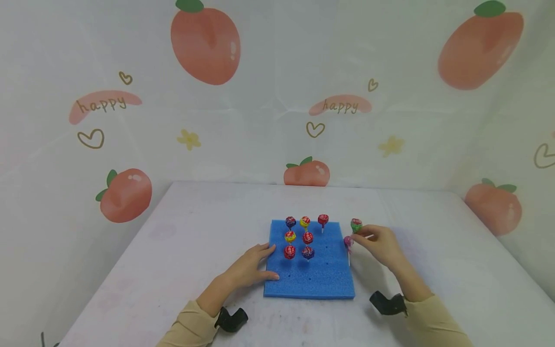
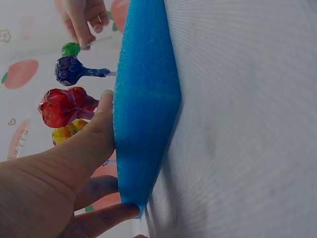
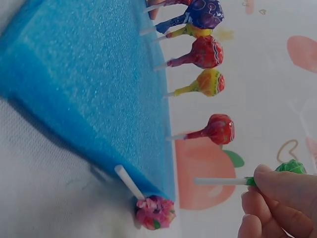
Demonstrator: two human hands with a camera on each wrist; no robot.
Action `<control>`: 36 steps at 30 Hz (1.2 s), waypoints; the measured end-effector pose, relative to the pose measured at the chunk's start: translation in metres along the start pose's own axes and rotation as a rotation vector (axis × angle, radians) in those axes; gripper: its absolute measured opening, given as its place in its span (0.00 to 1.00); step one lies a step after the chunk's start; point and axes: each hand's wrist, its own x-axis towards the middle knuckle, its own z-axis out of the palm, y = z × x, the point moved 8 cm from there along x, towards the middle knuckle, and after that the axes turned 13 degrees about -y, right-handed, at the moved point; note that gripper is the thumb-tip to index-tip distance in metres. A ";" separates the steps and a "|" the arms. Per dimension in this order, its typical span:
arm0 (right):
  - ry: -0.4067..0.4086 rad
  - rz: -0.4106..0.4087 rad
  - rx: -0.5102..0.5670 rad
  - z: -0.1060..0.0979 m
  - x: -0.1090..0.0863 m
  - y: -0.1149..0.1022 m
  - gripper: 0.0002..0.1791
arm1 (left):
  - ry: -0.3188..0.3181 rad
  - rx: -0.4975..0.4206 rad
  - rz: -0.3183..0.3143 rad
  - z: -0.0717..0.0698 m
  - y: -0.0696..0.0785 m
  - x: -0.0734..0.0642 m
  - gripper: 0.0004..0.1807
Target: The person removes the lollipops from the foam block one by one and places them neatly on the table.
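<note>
Above the right side of a blue foam board [image 1: 321, 284], my right hand [image 1: 381, 245] pinches a green lollipop [image 1: 356, 225] just below its wrapped head, the white stick [image 3: 218, 181] pointing toward the board. A pink lollipop [image 3: 155, 213] is beside the board's right edge. My left hand [image 1: 249, 265] rests on the board's left edge, fingers fairly straight and thumb [image 2: 103, 116] on the top face. Several wrapped lollipops stand upright in the foam, including a rear red one [image 1: 323, 219], a yellow one [image 1: 290, 236] and a front dark blue one [image 1: 308, 252].
Small holes [image 1: 327, 263] dot the foam's right and front parts. A white cloth [image 1: 208, 212] covers the table, with a peach-printed curtain [image 1: 260, 130] behind it. Black wrist mounts [image 1: 387, 303] sit at both sleeves.
</note>
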 end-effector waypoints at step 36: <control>-0.090 0.105 -0.068 0.000 0.000 0.042 0.18 | -0.008 -0.003 -0.011 0.001 0.001 -0.001 0.43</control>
